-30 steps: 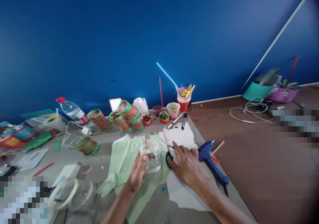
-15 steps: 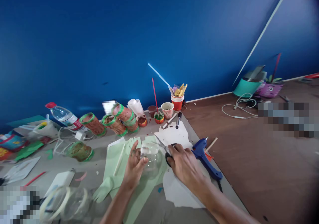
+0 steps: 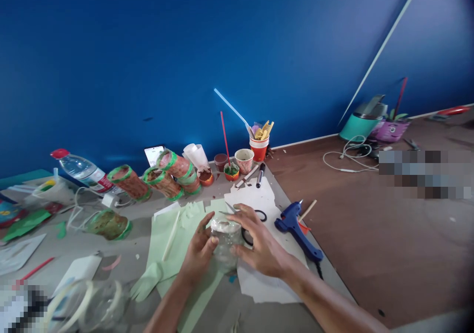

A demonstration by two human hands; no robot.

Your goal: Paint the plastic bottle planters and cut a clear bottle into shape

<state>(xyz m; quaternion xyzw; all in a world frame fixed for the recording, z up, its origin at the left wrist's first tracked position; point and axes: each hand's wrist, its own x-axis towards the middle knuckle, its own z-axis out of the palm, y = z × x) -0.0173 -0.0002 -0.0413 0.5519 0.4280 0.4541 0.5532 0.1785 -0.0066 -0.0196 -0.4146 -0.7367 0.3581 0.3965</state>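
A clear plastic bottle piece (image 3: 225, 249), round and open at the top, is between my two hands. My left hand (image 3: 197, 251) grips its left side, thumb in front. My right hand (image 3: 261, 246) has its thumb against the right side, fingers curved over toward the rim. Scissors with black handles (image 3: 265, 215) lie on white paper (image 3: 267, 287), partly hidden behind my right hand. Light green paper (image 3: 160, 239) is spread under and left of the bottle piece. To the right rests a blue glue gun (image 3: 301, 236).
Painted cylinders with green rims (image 3: 131, 182) stand along the blue wall, beside a red-capped bottle (image 3: 83, 170) and a phone (image 3: 152, 155). Paint cups (image 3: 244, 161) and a black marker (image 3: 260, 176) are behind the paper. Clear plastic rings (image 3: 87, 303) sit front left.
My right hand has let go of the scissors, leaving them on the paper, and moved left onto the bottle piece. My left hand stays on it. The view has shifted slightly.
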